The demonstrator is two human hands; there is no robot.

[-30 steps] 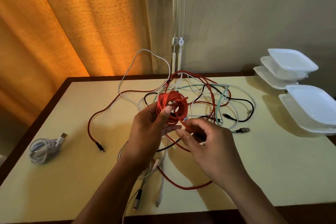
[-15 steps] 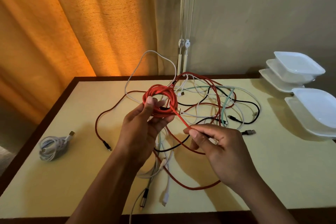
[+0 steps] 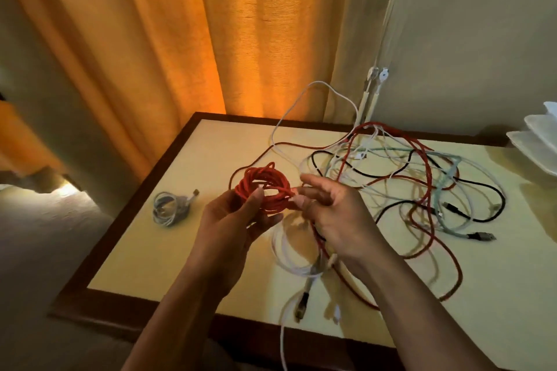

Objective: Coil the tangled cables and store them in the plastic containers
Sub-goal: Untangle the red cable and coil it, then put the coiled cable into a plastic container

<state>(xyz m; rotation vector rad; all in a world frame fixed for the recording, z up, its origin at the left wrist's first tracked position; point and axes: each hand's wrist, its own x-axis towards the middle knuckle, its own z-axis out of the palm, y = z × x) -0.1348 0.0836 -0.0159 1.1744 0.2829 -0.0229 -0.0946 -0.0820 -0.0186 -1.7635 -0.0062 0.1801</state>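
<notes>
- The table [image 3: 193, 166] took up most of the shot, cream top with a dark wood edge.
- A loose tangle [image 3: 422, 187] of red, black, white and pale green cables sprawled over its right half, not sorted yet.
- The plastic containers [image 3: 533, 144] only peeked in at the far right edge, past the tangle and well apart from both hands.
- The left hand [image 3: 232, 220] held the red coil [image 3: 265, 190] up over the table's left-centre, thumb across the front of the loops and fingers curled behind.
- The right hand [image 3: 337, 214] sat just beside the coil on its right. Its upper fingers were splayed loose, and the lower ones looked like they pinched the plug end [image 3: 300, 200].
- A done white bundle [image 3: 170, 208] lay on the table off to the left, near the edge.
- Key bit: the short tail ran sideways across the coil's face, left to right, straight into the right fingers. So the right hand looked set to do the tuck, and it was also the one nearer the containers.
</notes>
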